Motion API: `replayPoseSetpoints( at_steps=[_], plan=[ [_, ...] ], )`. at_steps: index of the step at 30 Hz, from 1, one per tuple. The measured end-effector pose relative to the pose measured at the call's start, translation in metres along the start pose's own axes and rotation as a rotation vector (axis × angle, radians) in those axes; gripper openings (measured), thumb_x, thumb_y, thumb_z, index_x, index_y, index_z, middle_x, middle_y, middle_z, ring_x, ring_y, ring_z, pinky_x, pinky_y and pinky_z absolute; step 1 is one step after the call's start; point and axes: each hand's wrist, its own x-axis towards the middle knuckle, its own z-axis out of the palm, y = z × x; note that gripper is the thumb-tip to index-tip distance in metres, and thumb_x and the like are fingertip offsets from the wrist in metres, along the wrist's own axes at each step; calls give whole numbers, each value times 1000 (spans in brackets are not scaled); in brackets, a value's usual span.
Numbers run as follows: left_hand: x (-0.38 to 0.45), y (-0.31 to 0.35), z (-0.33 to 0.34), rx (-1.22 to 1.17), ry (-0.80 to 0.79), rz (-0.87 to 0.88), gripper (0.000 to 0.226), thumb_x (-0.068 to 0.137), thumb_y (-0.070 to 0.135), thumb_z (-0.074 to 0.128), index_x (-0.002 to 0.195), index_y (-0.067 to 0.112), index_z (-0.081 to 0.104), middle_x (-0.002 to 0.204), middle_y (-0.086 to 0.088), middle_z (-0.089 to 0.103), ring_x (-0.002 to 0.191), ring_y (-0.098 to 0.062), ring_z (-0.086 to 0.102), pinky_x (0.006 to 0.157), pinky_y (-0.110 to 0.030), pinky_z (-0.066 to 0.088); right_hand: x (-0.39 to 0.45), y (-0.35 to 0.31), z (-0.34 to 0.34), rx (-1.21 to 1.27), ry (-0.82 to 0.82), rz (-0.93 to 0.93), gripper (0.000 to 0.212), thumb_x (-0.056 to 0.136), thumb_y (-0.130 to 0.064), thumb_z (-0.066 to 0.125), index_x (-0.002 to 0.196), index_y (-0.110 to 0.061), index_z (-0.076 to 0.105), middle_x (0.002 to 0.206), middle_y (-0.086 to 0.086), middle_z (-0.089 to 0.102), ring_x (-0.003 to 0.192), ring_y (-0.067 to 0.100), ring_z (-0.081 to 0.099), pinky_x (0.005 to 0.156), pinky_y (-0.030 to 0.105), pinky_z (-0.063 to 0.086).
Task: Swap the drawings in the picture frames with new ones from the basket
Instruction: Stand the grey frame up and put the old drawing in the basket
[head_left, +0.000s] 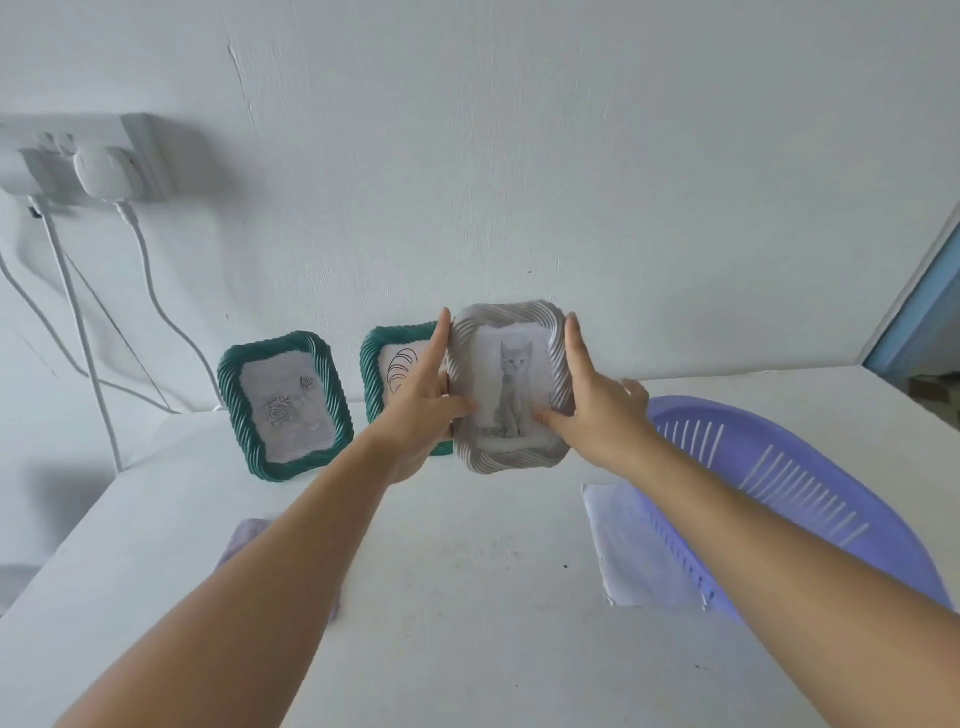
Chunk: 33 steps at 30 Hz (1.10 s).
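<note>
Both hands, left (415, 410) and right (592, 410), grip the grey rope-edged picture frame (511, 384) holding a cat drawing, upright against the wall on the white table (457, 597); probably the last swap, beside two green frames (283, 405).

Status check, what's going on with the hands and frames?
Both hands, left and right, grip the grey cat frame. Two green frames against the wall. Basket right, nothing blocking.
</note>
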Motion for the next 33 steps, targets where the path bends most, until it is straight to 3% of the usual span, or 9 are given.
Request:
replayPoseSetpoints(
  at_steps=[2, 4, 6, 11, 16, 23, 33],
  plan=[
    [16, -2, 5, 50, 2, -9, 103, 96, -13, 51, 148, 68, 13, 109, -8, 65, 95, -30, 65, 87, -50, 58, 8, 9, -5, -139, -2, 24, 113, 92, -52, 63, 151, -38, -32, 88, -11, 62, 93, 19, 56, 112, 54, 19],
    [32, -6, 9, 142, 37, 1, 104, 95, -12, 52, 147, 69, 12, 89, -9, 47, 84, -31, 49, 80, -49, 51, 15, 21, -6, -253, -4, 22, 112, 94, -49, 61, 151, -32, -33, 81, -12, 56, 99, 22, 59, 113, 56, 17],
    [47, -11, 12, 219, 68, 14, 105, 93, -11, 52, 146, 71, 13, 81, -7, 34, 78, -28, 38, 74, -45, 41, 22, 33, -6, -311, 1, 16, 112, 95, -47, 61, 151, -30, -35, 83, -11, 55, 101, 23, 58, 113, 56, 16],
    [81, -30, 21, 286, 79, -1, 106, 92, -8, 52, 139, 79, 10, 77, -1, 33, 70, -21, 38, 68, -41, 40, 43, 60, -3, -274, -33, 65, 111, 94, -45, 62, 148, -38, -35, 85, -9, 63, 98, 23, 60, 112, 55, 17],
    [107, -46, 29, 358, 116, 29, 110, 92, -9, 49, 133, 83, 5, 73, 9, 40, 53, -2, 40, 53, -20, 42, 61, 79, 1, -264, -27, 90, 111, 93, -45, 63, 149, -41, -33, 83, -8, 66, 92, 21, 61, 112, 54, 18],
    [114, -59, 32, 523, 134, 59, 106, 97, -2, 50, 133, 83, -2, 80, -4, 33, 65, -14, 37, 59, -24, 39, 62, 88, 8, -249, -58, 89, 113, 93, -45, 64, 149, -42, -35, 80, -9, 66, 86, 19, 64, 114, 58, 15],
    [93, -69, 34, 624, 127, 129, 99, 97, -3, 50, 158, 49, -7, 78, -5, 41, 67, -15, 43, 63, -27, 42, 47, 87, 4, -156, -81, 74, 110, 93, -44, 63, 149, -48, -32, 80, -11, 69, 82, 14, 65, 116, 55, 15]
  ],
)
